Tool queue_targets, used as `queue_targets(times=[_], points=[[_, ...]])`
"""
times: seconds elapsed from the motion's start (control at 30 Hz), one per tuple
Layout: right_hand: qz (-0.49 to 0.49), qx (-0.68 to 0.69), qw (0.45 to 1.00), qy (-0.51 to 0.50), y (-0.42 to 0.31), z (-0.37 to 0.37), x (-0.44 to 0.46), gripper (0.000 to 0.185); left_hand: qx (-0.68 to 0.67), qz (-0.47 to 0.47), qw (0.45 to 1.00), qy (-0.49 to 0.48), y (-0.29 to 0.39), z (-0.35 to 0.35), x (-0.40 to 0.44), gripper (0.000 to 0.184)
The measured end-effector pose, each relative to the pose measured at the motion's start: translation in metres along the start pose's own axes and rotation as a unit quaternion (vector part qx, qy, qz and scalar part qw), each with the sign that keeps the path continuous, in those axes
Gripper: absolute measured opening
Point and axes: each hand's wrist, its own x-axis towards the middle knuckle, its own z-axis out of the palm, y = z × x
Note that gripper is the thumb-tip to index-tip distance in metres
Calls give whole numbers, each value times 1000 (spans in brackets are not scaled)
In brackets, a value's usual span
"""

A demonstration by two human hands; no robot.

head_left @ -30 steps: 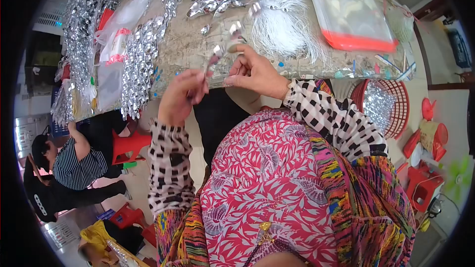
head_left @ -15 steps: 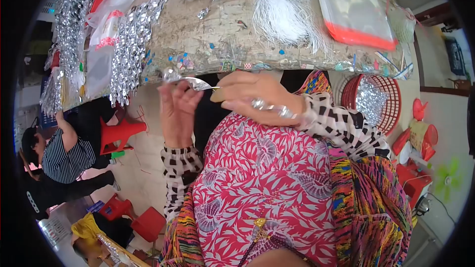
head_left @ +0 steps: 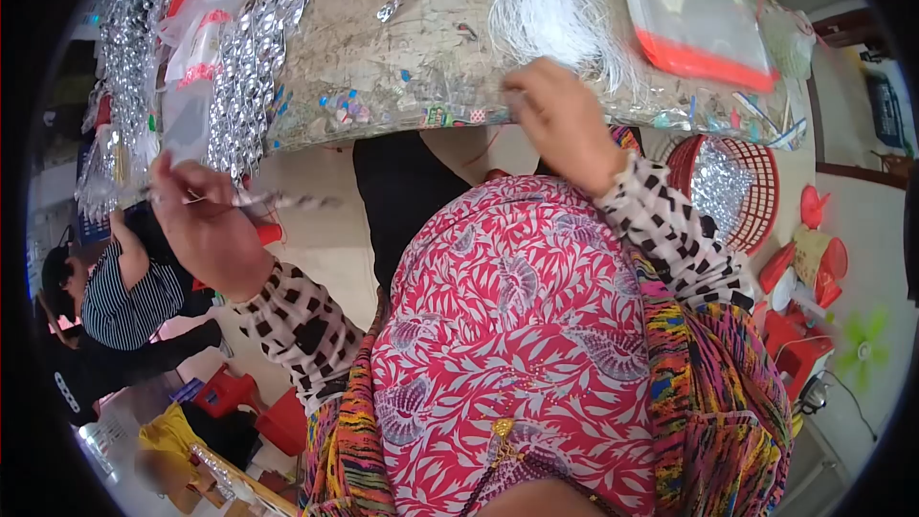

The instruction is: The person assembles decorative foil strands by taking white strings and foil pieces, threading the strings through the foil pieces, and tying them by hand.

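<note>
My left hand (head_left: 206, 225) is off to the left, below the hanging silver strands, its fingers pinched. A thin silver twisted strand (head_left: 292, 201) runs from it to the right, blurred by motion. My right hand (head_left: 565, 124) reaches over the table's front edge, fingers bent together and somewhat blurred. Whatever lies between those fingertips is hidden. Just beyond them, a bundle of white threads (head_left: 546, 19) lies on the worn tabletop (head_left: 383, 67).
Silver bead-like strands (head_left: 249, 77) hang over the table's left side. Clear plastic bags with a red edge (head_left: 689, 10) lie at the right. A red basket (head_left: 761, 196) of silver pieces stands below. Another person in a striped top (head_left: 129, 292) is at the left.
My left hand has moved far to the left with the silver strand. My right hand has parted from it and risen over the table edge toward the white threads.
</note>
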Motion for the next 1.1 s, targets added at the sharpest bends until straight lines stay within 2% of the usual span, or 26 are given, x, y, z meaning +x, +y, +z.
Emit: queue_targets(times=[0.07,0.1,0.13,0.2,0.27,0.3,0.37,0.4,0.47,0.63,0.7,0.73,0.8,0.87,1.03,1.1], points=[[14,-38,999,-2,13,-6,2,13,287,-45,956,34,-12,0,-10,18],[26,-82,996,0,17,-8,4,13,314,-45,948,19,-31,-4,-16,14],[26,-91,995,-2,20,-5,5,12,318,-104,941,40,-42,11,-27,9],[14,-100,995,-7,19,-2,8,11,367,-195,909,-7,-63,23,-41,7],[3,-112,993,-19,14,1,11,9,369,-150,913,-95,-92,23,-51,12],[2,-113,993,-21,13,3,12,9,368,-150,913,-93,-96,29,-54,12],[-4,-134,991,-29,11,7,16,10,419,-251,867,-98,-101,39,-59,16],[-4,-132,991,-29,10,10,18,10,392,-219,882,-144,-108,35,-59,18],[5,-205,978,-44,9,15,19,6,399,-224,877,-146,-114,37,-59,19],[-9,-243,968,-61,9,23,22,7,376,-262,876,-152,-129,41,-55,23],[-26,-239,969,-62,10,24,21,9,382,-320,857,-131,-134,47,-48,25],[-29,-202,978,-48,10,22,18,12,381,-320,858,-126,-134,53,-43,25],[-35,-164,985,-39,6,21,16,14,308,-408,851,-124,-134,67,-35,19],[-30,-109,993,-22,3,19,13,17,291,-437,841,-130,-142,72,-28,18],[-26,-90,996,-12,0,19,12,20,258,-506,811,-143,-157,86,-12,14],[-33,-78,996,-7,-1,20,12,20,169,-544,808,-148,-165,81,-10,12]])
